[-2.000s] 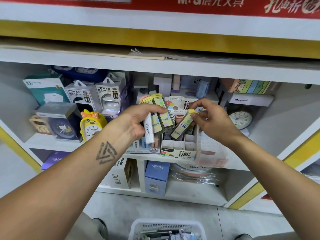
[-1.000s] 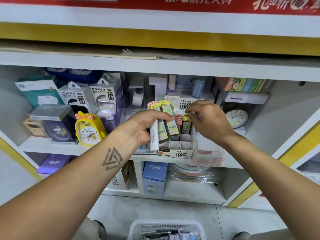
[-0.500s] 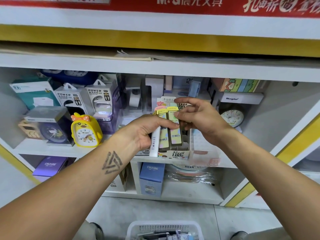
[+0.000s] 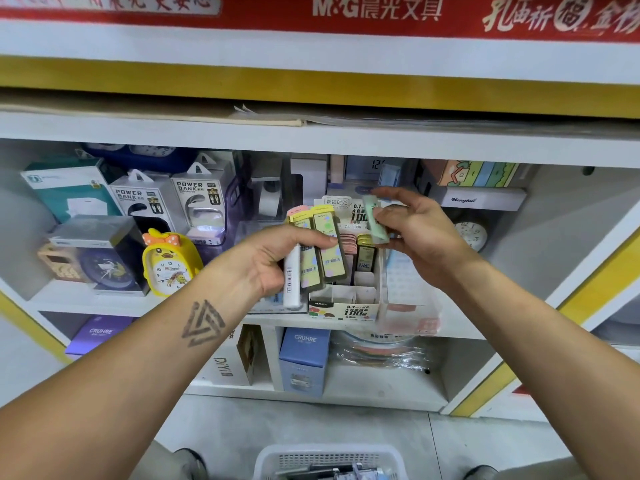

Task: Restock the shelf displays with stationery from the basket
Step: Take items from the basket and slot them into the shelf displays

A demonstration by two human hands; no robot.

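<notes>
My left hand (image 4: 277, 261) grips three things fanned upright: two yellow lead cases (image 4: 322, 251) and one white tube (image 4: 291, 278), thumb lying across their fronts. My right hand (image 4: 419, 233) is raised just right of them, fingers pinching one pale green case (image 4: 375, 221), tilted, above the display box (image 4: 343, 306) on the shelf (image 4: 104, 303). That box's far slots hold one dark case and a row of pink ones. One white basket (image 4: 329, 460) sits on the floor, near me. One yellow duck clock (image 4: 169, 265) stands left.
</notes>
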